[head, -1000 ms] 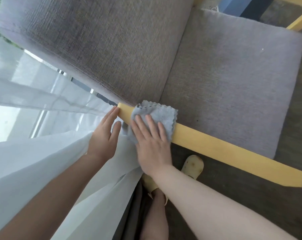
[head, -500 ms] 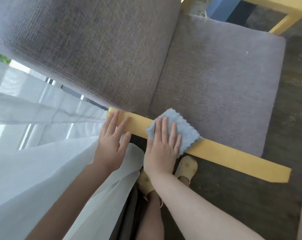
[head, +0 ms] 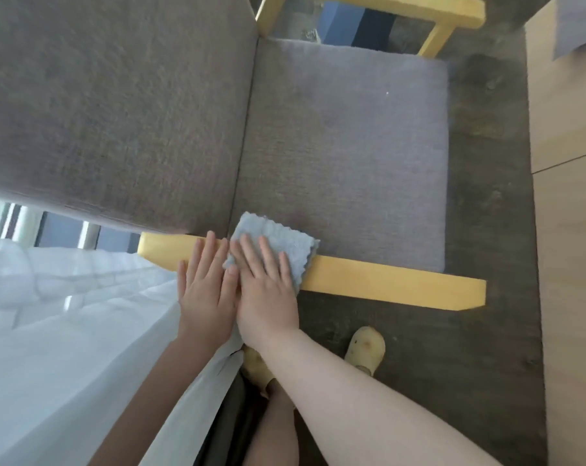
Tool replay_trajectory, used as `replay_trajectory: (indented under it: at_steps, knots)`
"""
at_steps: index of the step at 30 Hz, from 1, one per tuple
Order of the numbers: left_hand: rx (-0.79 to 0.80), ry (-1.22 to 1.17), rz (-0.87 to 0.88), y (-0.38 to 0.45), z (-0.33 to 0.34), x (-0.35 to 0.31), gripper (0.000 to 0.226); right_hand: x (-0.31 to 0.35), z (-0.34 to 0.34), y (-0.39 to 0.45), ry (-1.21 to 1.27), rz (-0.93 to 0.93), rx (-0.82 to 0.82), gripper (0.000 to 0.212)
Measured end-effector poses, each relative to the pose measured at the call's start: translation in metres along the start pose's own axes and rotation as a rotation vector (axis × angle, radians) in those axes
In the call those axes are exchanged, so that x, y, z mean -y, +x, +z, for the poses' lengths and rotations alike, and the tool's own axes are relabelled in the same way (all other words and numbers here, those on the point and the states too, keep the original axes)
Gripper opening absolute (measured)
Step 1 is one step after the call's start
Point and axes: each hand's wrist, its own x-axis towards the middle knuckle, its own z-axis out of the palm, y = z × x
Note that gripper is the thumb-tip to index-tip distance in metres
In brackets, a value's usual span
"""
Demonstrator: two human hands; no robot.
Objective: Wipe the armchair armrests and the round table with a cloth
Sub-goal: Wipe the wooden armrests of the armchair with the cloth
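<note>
A grey upholstered armchair [head: 345, 136] with a yellow wooden frame fills the view. Its near armrest [head: 385, 284] runs from left to right below the seat. A light blue cloth [head: 278, 237] lies folded over this armrest near the backrest. My right hand [head: 264, 287] presses flat on the cloth with straight fingers. My left hand [head: 205, 290] lies flat on the armrest right beside it, touching the right hand. The far armrest [head: 449, 11] shows at the top.
A white sheer curtain [head: 66, 331] hangs at the left against my left arm. A light wooden panel [head: 567, 230] stands along the right edge. Dark carpet [head: 486, 230] lies between chair and panel. My feet in yellow slippers [head: 365, 348] stand below the armrest.
My right hand has slid the cloth along the armrest away from its back end. My left hand followed along the armrest and now touches the right hand.
</note>
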Motion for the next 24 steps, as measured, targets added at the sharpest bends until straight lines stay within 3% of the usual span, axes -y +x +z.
replay_trajectory:
  at_steps: [1, 3, 6, 8, 9, 11, 14, 17, 20, 21, 24]
  knots:
    - [-0.003, 0.000, -0.014, 0.000, 0.001, -0.004, 0.063, -0.015, 0.002, -0.013, -0.052, -0.088, -0.009, 0.061]
    - [0.015, 0.036, 0.016, -0.001, 0.005, -0.009, 0.064, -0.060, 0.004, -0.043, -0.150, -0.076, -0.042, 0.064]
    - [0.025, 0.082, 0.036, -0.004, 0.014, -0.015, 0.063, -0.090, -0.002, -0.047, -0.179, 0.194, -0.108, 0.061]
    - [0.013, 0.069, 0.000, -0.006, 0.024, -0.023, 0.065, -0.069, -0.007, -0.025, -0.015, 0.383, -0.096, 0.059]
    - [-0.004, 0.041, -0.040, -0.006, 0.029, -0.030, 0.067, -0.057, -0.007, -0.018, 0.041, 0.389, -0.084, 0.058]
    - [-0.027, -0.026, -0.138, -0.004, 0.034, -0.042, 0.067, -0.047, -0.004, -0.017, 0.094, 0.200, -0.069, 0.058]
    - [-0.017, -0.030, -0.164, -0.002, 0.036, -0.058, 0.065, -0.106, -0.005, -0.054, -0.064, -0.037, -0.073, 0.058]
    - [0.002, -0.021, -0.181, -0.003, 0.040, -0.066, 0.065, -0.170, -0.016, -0.082, -0.139, 0.235, -0.148, 0.054]
    - [-0.001, 0.034, -0.196, -0.008, 0.056, -0.082, 0.057, -0.165, -0.024, -0.062, 0.020, 0.524, -0.160, 0.054]
    - [0.003, 0.051, -0.191, -0.010, 0.063, -0.089, 0.054, -0.153, -0.022, -0.057, 0.045, 0.509, -0.163, 0.054]
    - [0.054, 0.078, -0.141, -0.017, 0.082, -0.110, 0.053, -0.144, -0.014, -0.073, 0.020, 0.203, -0.140, 0.058]
